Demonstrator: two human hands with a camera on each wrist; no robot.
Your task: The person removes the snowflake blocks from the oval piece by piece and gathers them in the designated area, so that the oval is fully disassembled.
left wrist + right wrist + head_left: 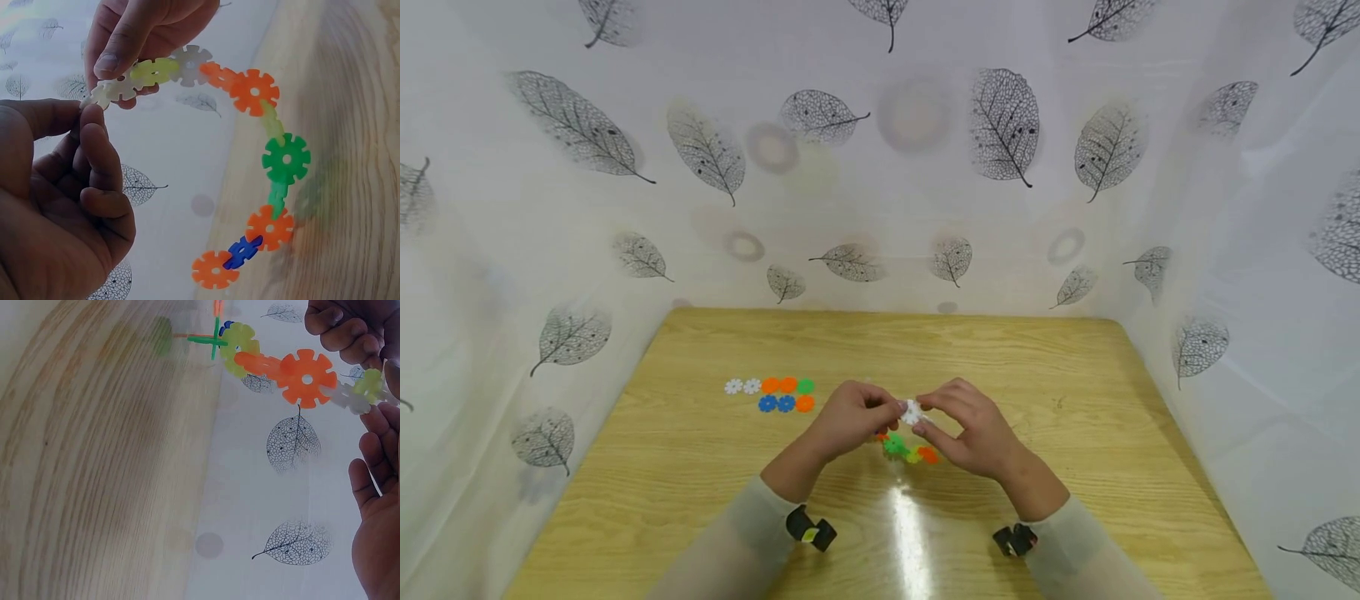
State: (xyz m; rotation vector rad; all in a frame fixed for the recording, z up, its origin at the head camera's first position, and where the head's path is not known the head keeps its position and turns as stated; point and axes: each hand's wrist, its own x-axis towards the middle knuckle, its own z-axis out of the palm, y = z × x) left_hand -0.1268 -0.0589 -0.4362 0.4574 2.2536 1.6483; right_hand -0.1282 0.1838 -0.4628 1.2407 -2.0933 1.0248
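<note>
White leaf-print sheeting [880,208] is surrounding the far, left and right sides of a wood-grain table [1037,350]. Person's two hands are working over the near-middle part, fingertips nearly meeting. Left hand [856,418] is pinching the end white piece of a chain of notched plastic discs [255,92], thumb and index finger closing on its edge, other fingers curling loosely. Right hand [973,427] is gripping the same chain close by, thumb lying on one face, fingertips behind, remaining fingers bending slightly. Chain is hanging in a curve from both hands, its lower part showing nearer than the fingers; running from the held end: whites, yellow, grey-white, two orange, yellow, two green, orange, blue, orange. Neighbouring discs are slotting together at angles.

Loose discs are lying flat on the table, left of the hands, in two rows. Far row is running white [733,387], white, orange [770,386], orange, green [805,387]; near row is running blue [767,404], blue, orange. Light sleeves [730,537] are covering the forearms, dark straps [811,531] circling both wrists. Glare [910,533] is streaking the near tabletop.
</note>
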